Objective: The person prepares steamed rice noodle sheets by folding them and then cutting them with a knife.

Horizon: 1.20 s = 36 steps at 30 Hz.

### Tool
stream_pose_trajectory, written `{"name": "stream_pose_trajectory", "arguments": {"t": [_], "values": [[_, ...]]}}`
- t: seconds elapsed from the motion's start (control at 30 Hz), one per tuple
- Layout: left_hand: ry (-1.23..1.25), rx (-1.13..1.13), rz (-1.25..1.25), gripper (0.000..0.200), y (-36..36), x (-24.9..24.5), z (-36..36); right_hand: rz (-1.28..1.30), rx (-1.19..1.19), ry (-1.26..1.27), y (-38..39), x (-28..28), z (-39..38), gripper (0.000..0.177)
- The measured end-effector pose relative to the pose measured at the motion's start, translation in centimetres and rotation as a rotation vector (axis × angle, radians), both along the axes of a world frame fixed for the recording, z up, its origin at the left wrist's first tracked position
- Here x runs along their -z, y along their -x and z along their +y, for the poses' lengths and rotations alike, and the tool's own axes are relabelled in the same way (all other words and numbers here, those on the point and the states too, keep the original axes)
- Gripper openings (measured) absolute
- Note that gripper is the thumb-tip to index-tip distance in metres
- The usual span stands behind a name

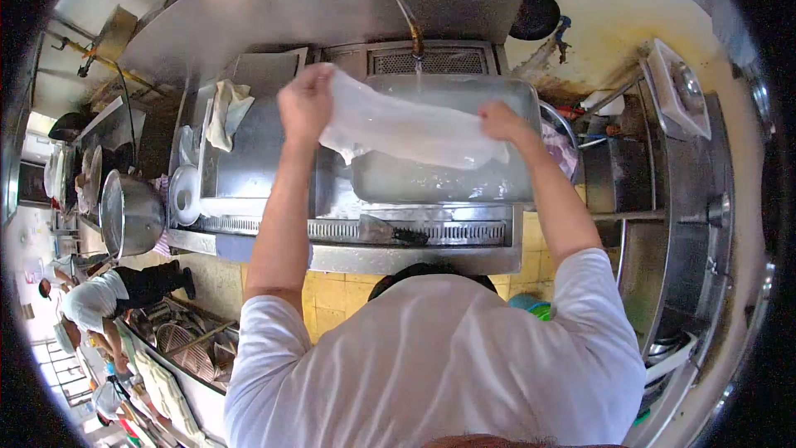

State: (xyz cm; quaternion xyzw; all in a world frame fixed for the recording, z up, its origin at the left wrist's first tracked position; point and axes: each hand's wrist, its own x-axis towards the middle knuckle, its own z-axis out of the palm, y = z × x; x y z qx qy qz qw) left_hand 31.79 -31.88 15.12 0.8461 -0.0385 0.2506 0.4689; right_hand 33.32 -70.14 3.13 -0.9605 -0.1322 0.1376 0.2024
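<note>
Stretched between my two hands is a wet, white, translucent sheet [402,126] with a ragged lower edge. My left hand [307,104] is closed on its left end, raised a little higher than the other hand. My right hand [503,122] grips the right end with curled fingers. Below the sheet stands a large rectangular tub [531,104] of cloudy water, partly covered by it in this view. A tap [416,40] points down at the tub's back edge, with a thin stream under it. What the sheet is made of I cannot tell.
To the left lie a metal worktop [261,149], a crumpled cloth [228,114] and a big metal pot [130,214]. At right, a round basin [562,145] holds pinkish pieces. A slotted drain [332,230] runs along the front. Another person [99,303] works at far left.
</note>
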Motion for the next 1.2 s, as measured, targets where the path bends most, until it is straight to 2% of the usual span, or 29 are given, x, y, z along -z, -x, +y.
{"name": "stream_pose_trajectory", "arguments": {"t": [0.03, 0.1, 0.17, 0.2, 0.23, 0.27, 0.3, 0.33, 0.37, 0.43, 0.47, 0.5, 0.53, 0.57, 0.6, 0.63, 0.67, 0.7, 0.73, 0.77, 0.83, 0.87, 0.93, 1.0, 1.07, 1.1, 1.13, 1.17, 1.2], "values": [[-0.109, 0.073, -0.009, 0.015, 0.4, 0.5, -1.8, 0.028, 0.024, -0.151, 0.2, -2.8, 2.3, 0.028], [-0.265, 0.196, -0.041, 0.014, 1.7, -0.1, -6.2, -0.173, -0.012, -0.842, 0.3, -6.3, 9.5, 0.028], [-0.368, 0.251, -0.083, 0.014, 1.8, -1.5, -8.3, -0.099, -0.076, -0.879, 0.6, -9.1, 13.9, 0.029], [-0.293, 0.228, -0.094, 0.015, 1.4, -2.1, -7.6, -0.106, -0.068, -0.882, 0.4, -8.0, 13.2, 0.029], [-0.216, 0.205, -0.102, 0.015, 1.0, -2.8, -5.8, -0.067, -0.083, -0.691, 0.0, -5.7, 12.0, 0.027], [-0.272, 0.170, -0.222, 0.016, 0.6, -4.0, -3.6, -0.028, -0.107, -0.494, -0.6, -3.3, 10.5, 0.025], [-0.150, 0.069, -0.011, 0.015, 1.2, -5.6, -2.4, -0.104, -0.063, -0.488, -1.1, -0.6, 7.8, 0.023], [-0.117, 0.050, -0.014, 0.015, 1.0, -5.0, -0.9, -0.179, -0.019, -0.484, -1.5, 1.2, 5.4, 0.021], [-0.087, 0.031, -0.014, 0.017, 0.9, -3.8, 0.2, -0.176, -0.024, -0.486, -1.4, 0.5, 4.3, 0.021], [-0.110, 0.045, -0.069, 0.013, 0.9, -1.7, -0.7, 0.074, -0.016, -0.016, -0.9, -2.9, 2.9, 0.017], [-0.125, 0.058, -0.135, 0.013, 0.7, -1.2, -1.9, 0.067, -0.018, -0.014, -1.2, -4.5, 3.9, 0.017], [-0.123, 0.053, -0.136, 0.013, 1.1, -1.4, -3.8, -0.062, -0.054, -0.312, -1.2, -5.8, 6.3, 0.018], [-0.238, 0.105, -0.126, 0.014, 1.8, -1.7, -6.0, -0.184, -0.088, -0.612, -0.9, -7.0, 8.9, 0.018], [-0.355, 0.158, -0.118, 0.016, 2.2, -2.2, -7.0, -0.139, -0.071, -0.741, 0.2, -9.1, 11.8, 0.022], [-0.358, 0.158, -0.120, 0.016, 1.9, -2.7, -6.7, -0.098, -0.052, -0.870, 1.0, -10.5, 13.5, 0.026], [-0.334, 0.164, -0.188, 0.018, 1.3, -3.3, -6.0, -0.103, -0.047, -0.875, 0.4, -8.7, 13.2, 0.026], [-0.308, 0.174, -0.253, 0.019, 0.8, -4.0, -5.0, -0.168, -0.132, -0.658, -0.3, -5.2, 12.3, 0.025], [-0.221, -0.046, -0.027, 0.015, 1.7, -6.7, -3.7, -0.225, -0.217, -0.433, -0.6, -1.8, 10.9, 0.024], [-0.084, -0.078, -0.034, 0.018, 2.2, -9.8, -2.1, -0.210, -0.087, -0.398, -0.5, 1.1, 7.9, 0.023], [0.016, -0.104, -0.085, 0.022, 1.6, -9.8, 0.2, -0.199, 0.037, -0.361, -0.5, 2.7, 4.3, 0.022], [-0.160, -0.174, -0.112, 0.019, 2.0, -8.2, 1.9, -0.177, 0.043, -0.304, -0.1, 2.9, -0.5, 0.024], [-0.181, -0.135, -0.099, 0.016, 1.6, -5.9, 1.6, -0.171, 0.042, -0.308, 0.1, 1.1, 0.1, 0.024], [-0.226, -0.014, -0.123, 0.013, 1.1, -1.1, -1.3, 0.021, 0.053, -0.113, 0.0, -5.1, 3.6, 0.025], [-0.247, 0.066, -0.157, 0.014, 1.7, -0.1, -5.7, -0.365, -0.082, -0.726, -0.7, -5.4, 9.1, 0.027], [-0.323, 0.185, -0.082, 0.019, 2.4, -1.8, -8.6, -0.206, -0.086, -0.887, 0.5, -8.2, 13.9, 0.029], [-0.228, 0.198, -0.152, 0.019, 1.8, -2.5, -7.6, -0.213, -0.074, -0.888, -0.1, -5.5, 13.1, 0.029], [-0.131, 0.210, -0.213, 0.019, 1.2, -3.3, -5.4, -0.289, -0.148, -0.726, -0.8, -0.1, 11.7, 0.029], [-0.151, 0.017, -0.136, 0.015, 1.6, -6.0, -3.8, -0.359, -0.227, -0.561, -0.9, 3.0, 9.9, 0.029], [-0.054, -0.076, -0.072, 0.017, 2.2, -8.2, -2.2, -0.300, -0.136, -0.362, -0.7, 3.2, 7.2, 0.030]]}}
